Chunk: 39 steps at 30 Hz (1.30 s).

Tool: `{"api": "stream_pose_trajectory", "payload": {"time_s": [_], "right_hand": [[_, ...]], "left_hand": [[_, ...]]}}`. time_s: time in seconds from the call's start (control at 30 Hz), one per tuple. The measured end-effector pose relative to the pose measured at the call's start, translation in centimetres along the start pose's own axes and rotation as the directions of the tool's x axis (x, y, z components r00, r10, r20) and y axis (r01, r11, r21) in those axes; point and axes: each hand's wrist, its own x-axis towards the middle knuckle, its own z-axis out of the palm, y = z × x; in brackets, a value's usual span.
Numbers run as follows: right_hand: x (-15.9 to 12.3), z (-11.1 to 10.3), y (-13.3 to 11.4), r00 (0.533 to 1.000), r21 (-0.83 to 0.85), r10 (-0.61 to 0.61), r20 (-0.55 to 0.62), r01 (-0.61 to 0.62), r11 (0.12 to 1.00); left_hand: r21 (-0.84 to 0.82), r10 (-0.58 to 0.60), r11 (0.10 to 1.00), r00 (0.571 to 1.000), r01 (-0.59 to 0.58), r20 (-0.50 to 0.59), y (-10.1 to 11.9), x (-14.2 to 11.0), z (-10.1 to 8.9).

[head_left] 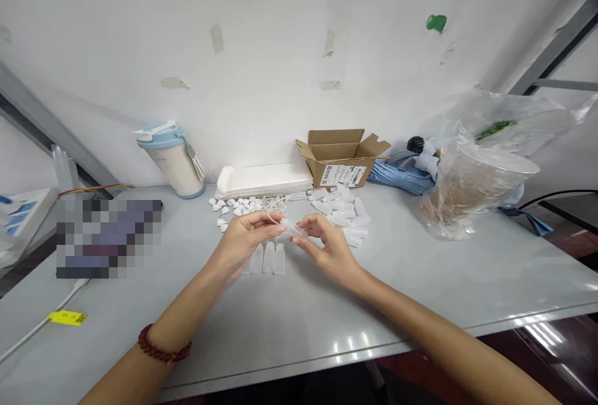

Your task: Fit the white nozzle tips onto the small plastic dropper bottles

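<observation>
My left hand (245, 235) and my right hand (327, 244) meet over the middle of the grey table (289, 324). Between them lies a small clear plastic bottle (293, 228), held on its side. My right hand's fingers pinch the bottle's body. My left hand's fingertips close on its neck end, with a thin white loop by them. Three finished small bottles (268, 258) stand upright just below the hands. A scatter of small white caps (233, 208) lies behind my left hand. A heap of empty clear bottles (343, 210) lies behind my right hand.
An open cardboard box (340, 157), a stack of white trays (264, 181) and a blue-lidded cup (174, 159) stand along the wall. Clear plastic bags (471, 190) and blue cloth (402, 174) lie at the right. A white cable with a yellow tag (68, 317) runs at the left.
</observation>
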Motion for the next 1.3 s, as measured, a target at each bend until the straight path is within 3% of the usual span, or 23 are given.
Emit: {"api": "stream_pose_trajectory", "payload": {"time_s": [0.17,0.43,0.53,0.67,0.73,0.8,0.9,1.03,1.17,1.3], "right_hand": [[-0.2,0.0,-0.3,0.993,0.072,0.067,0.098,-0.074,0.995],[-0.3,-0.1,-0.5,0.99,0.028,-0.062,0.124,0.059,0.998],[-0.2,-0.2,-0.3,0.994,0.0,-0.051,0.101,0.052,0.999],[-0.2,-0.2,-0.1,0.997,-0.031,0.054,0.049,-0.052,0.998],[-0.1,-0.2,-0.1,0.994,-0.025,0.101,0.039,-0.1,0.995],[-0.1,-0.1,-0.3,0.991,0.003,0.13,0.037,-0.13,0.991],[0.0,-0.1,-0.4,0.984,0.051,0.173,0.035,-0.175,0.983],[0.1,0.0,-0.3,0.977,0.119,0.211,0.036,-0.213,0.97],[0.1,0.1,-0.3,0.97,0.189,0.235,0.07,-0.244,0.951],[0.0,0.1,-0.4,0.967,0.199,0.244,0.075,-0.254,0.947]], "left_hand": [[-0.002,-0.01,1.0,0.986,0.01,0.165,0.0,0.1,-0.2],[0.016,0.014,1.0,0.958,-0.02,0.287,-0.3,0.0,-0.1],[0.045,0.028,0.998,0.974,-0.039,0.224,-0.3,0.0,0.3],[0.224,0.079,0.972,0.997,-0.076,-0.006,-0.5,0.0,0.6],[0.408,0.241,0.895,0.965,-0.179,-0.106,-0.7,0.0,0.7],[0.575,0.455,0.75,0.886,-0.327,-0.089,-0.9,-0.1,0.7],[0.677,0.645,0.506,0.755,-0.534,0.114,-1.1,-0.4,1.0],[0.717,0.689,0.221,0.626,-0.661,0.365,-1.5,-0.9,1.8],[0.769,0.676,0.067,0.596,-0.635,0.433,-2.2,-1.1,2.6],[0.809,0.708,0.041,0.588,-0.586,0.391,-2.7,-1.3,3.0]]}}
